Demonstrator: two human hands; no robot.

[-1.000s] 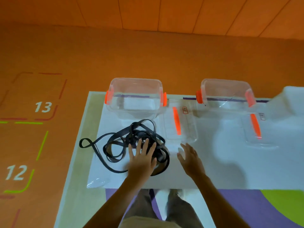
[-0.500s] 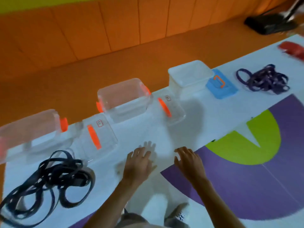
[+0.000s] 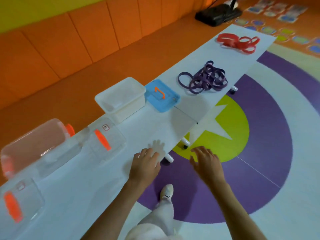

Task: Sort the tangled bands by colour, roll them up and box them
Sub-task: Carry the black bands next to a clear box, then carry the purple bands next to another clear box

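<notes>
A heap of tangled purple bands lies on the long white table, and a heap of red bands sits at its far end. A white box stands beside its blue lid. A clear box with orange clips and two clear lids lie to the left. My left hand hovers open over the table's front edge. My right hand hangs open past the edge, above the floor. Neither hand holds anything.
The table stands on white legs with castors. Beyond it runs an orange padded wall. A black stand base sits on the floor at the far right. My foot is on the purple floor mat.
The view has swung right along the table. The black bands have left the frame, and the purple and red heaps have come in. Both hands moved right with it, holding nothing.
</notes>
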